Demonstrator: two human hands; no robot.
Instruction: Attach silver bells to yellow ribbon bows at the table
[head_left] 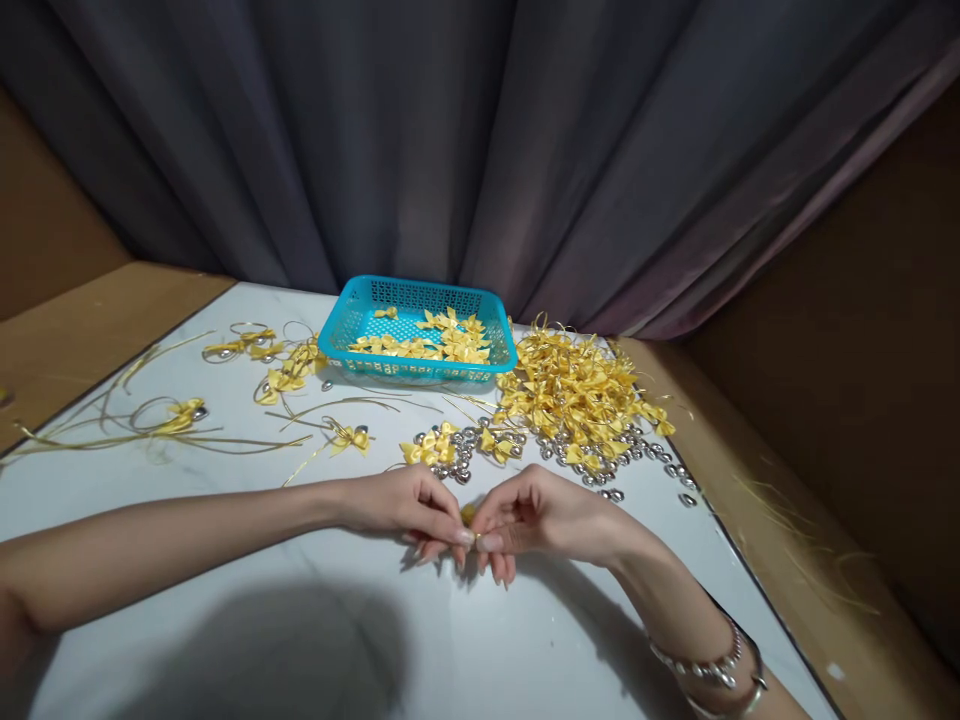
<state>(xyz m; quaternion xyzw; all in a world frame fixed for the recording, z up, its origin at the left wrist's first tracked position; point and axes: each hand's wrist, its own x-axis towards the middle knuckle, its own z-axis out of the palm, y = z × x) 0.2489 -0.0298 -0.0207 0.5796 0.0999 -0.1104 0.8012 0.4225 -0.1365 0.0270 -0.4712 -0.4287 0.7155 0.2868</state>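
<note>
Near the middle of the white tabletop, my left hand (420, 512) and my right hand (529, 525) meet with thumbs and fingertips pinched together. Between them shows part of a yellow ribbon bow (468, 514), mostly hidden by the fingers. A tiny gold bit glints where the two thumbs come together. Just beyond my hands lie loose yellow bows (431, 447) and a cluster of small silver bells or beads (463, 455), too small to tell which. Another yellow bow (350, 437) with gold cord lies beyond my left wrist.
A blue plastic basket (416, 372) holding yellow bows stands at the back. Right of it is a heap of yellow bows with gold cords (577, 385). Silver pieces (660, 455) spread along its front. Gold cords (127, 440) lie at left. A dark curtain (420, 140) hangs behind.
</note>
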